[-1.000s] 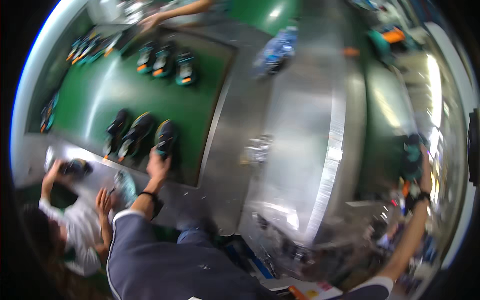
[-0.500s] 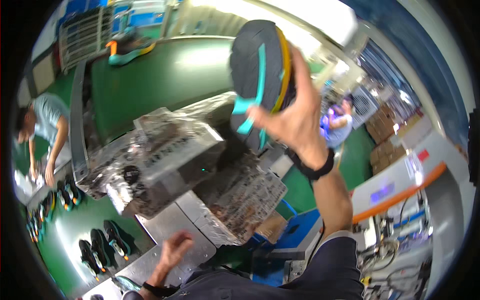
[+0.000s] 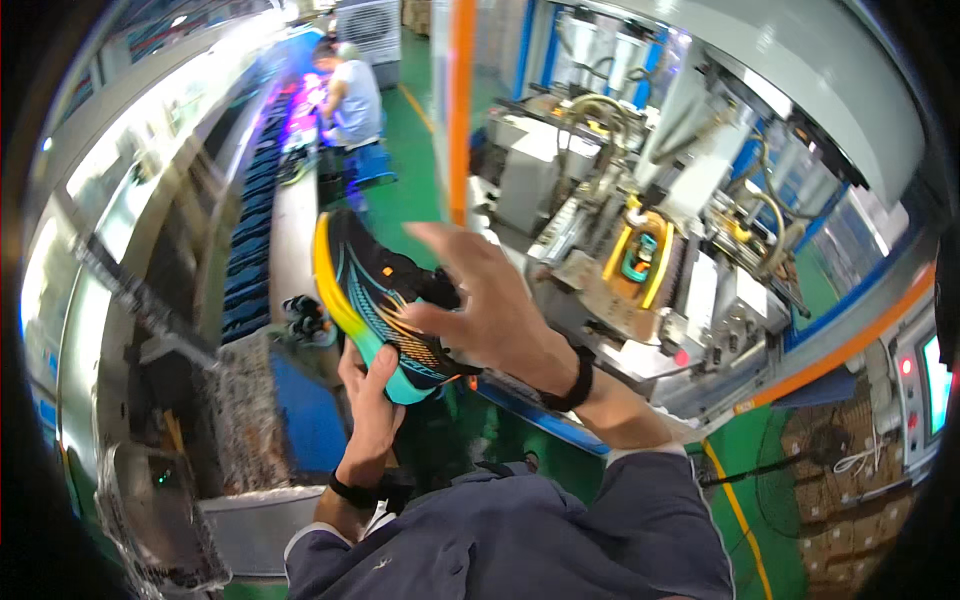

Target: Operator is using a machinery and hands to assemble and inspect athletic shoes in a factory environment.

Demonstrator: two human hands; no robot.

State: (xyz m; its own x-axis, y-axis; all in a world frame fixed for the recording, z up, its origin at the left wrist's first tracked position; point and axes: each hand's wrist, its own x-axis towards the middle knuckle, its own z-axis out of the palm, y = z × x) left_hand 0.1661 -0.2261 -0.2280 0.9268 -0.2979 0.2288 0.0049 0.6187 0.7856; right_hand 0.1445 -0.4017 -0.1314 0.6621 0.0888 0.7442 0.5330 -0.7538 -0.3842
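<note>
A black running shoe [image 3: 378, 300] with a yellow-to-teal sole and orange and blue lines on its side is held up in front of me, sole facing left. My left hand [image 3: 368, 402] grips its lower teal end, thumb pressed on the side. Close to the shoe's opening, my right hand [image 3: 492, 308] has its fingers spread and its thumb stretched over the upper. Whether that thumb touches the shoe I cannot tell.
To the right stands a machine with a yellow-edged fixture [image 3: 640, 262], hoses and metal clamps, behind an orange post [image 3: 460, 110]. On the left runs a conveyor line with dark shoes [image 3: 256, 235]. A person [image 3: 355, 100] sits beyond it. A control panel [image 3: 918, 385] is at far right.
My view has turned right, from the green belt and foil-wrapped unit to the machine. The shoe, earlier sole-out in my right hand, is now in my left; the right hand's fingers have spread.
</note>
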